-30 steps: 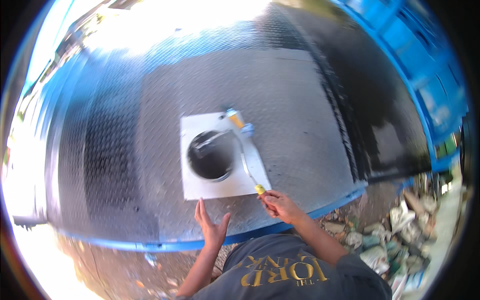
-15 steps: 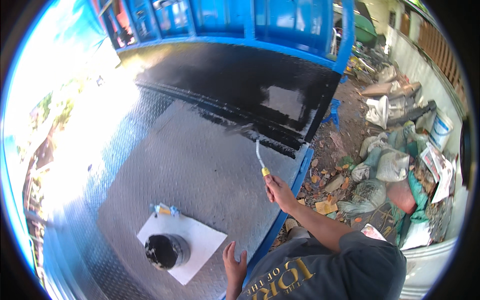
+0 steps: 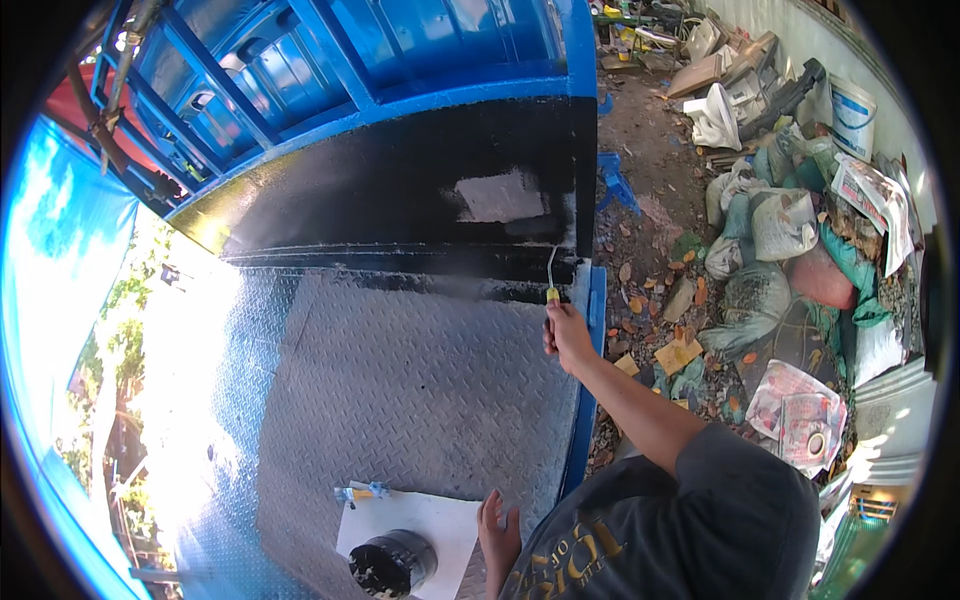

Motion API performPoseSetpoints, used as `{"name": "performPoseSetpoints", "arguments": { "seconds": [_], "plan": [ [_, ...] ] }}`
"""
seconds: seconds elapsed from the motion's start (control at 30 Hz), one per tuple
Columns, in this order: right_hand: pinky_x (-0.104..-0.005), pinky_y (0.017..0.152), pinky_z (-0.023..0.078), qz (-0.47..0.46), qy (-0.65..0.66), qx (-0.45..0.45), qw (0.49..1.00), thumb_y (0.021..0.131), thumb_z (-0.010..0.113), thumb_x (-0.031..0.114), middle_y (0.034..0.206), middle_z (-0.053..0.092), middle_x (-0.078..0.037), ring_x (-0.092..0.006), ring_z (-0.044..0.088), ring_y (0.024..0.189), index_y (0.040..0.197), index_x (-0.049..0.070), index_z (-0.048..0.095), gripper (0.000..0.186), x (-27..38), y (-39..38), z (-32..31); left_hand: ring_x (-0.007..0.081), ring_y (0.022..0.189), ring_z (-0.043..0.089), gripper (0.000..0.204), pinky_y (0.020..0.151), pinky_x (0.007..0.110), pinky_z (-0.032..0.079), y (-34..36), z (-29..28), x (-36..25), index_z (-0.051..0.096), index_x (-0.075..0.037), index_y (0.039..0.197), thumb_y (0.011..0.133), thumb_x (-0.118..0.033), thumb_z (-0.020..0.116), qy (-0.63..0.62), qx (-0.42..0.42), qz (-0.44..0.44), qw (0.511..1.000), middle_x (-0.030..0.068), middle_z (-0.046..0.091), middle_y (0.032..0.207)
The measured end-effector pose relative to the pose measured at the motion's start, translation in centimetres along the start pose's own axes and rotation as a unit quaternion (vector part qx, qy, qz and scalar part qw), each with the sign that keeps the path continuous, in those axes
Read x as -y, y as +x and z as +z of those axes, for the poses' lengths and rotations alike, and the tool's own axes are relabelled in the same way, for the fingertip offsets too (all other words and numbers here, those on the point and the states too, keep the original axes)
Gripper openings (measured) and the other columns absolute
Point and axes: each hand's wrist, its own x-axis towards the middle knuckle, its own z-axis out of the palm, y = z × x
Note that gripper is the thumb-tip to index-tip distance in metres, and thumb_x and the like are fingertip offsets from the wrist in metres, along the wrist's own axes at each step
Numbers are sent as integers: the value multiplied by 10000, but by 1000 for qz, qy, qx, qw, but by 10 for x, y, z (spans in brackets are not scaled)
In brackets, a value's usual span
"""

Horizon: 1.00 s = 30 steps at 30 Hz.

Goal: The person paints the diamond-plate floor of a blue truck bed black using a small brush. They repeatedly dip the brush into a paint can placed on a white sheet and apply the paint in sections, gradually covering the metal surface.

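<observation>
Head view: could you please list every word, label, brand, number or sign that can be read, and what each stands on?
Dark shirt: large gold lettering, partly cut off; wording not copied here.
White bucket: blue marking, too small to read.
White printed sheet: too small to read.
Pink-and-white printed paper: too small to read.

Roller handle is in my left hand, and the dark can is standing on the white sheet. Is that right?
Not quite: the head view shows the roller handle in the right hand; the left hand is empty. The dark can does stand on the white sheet.
</observation>
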Motion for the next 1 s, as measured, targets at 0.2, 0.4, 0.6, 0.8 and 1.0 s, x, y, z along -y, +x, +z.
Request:
{"name": "performPoseSetpoints", "arguments": {
  "seconds": [0.2,0.4,0.6,0.8,1.0],
  "plan": [
    [-298,518,426,3,97,28,995,1078,592,286,860,515,-22,-120,526,669,997,116,520,202,71,-41,39,346,1203,675,523,987,437,577,13,-3,9,573,-21,1462,974,-83,751,-25,-9,-12,1000,219,634,1323],
    [-281,540,363,8,177,46,983,1058,631,208,909,495,-19,-93,492,670,923,136,519,190,91,-56,58,343,1202,675,510,972,434,584,5,1,8,576,-13,1457,978,-78,743,-42,9,-32,999,221,638,1340],
    [-277,534,358,60,207,36,976,1099,576,225,843,494,-20,-123,468,658,1004,118,522,153,53,-18,48,347,1208,676,498,965,439,588,0,1,5,573,-13,1458,988,-67,728,-37,16,-25,999,226,630,1356],
    [-270,508,362,99,236,37,966,1104,554,206,823,488,-22,-127,484,647,1008,122,521,132,23,16,41,317,1212,690,463,961,416,580,-9,3,12,598,-40,1449,1004,-95,714,-48,-7,-17,999,202,630,1379],
    [-264,503,374,104,225,12,969,1100,563,197,799,495,-31,-127,490,625,965,123,528,158,5,63,21,348,1202,684,499,960,432,595,-12,12,11,580,-23,1456,984,-59,739,-53,-14,16,998,227,626,1364]
  ]
}}
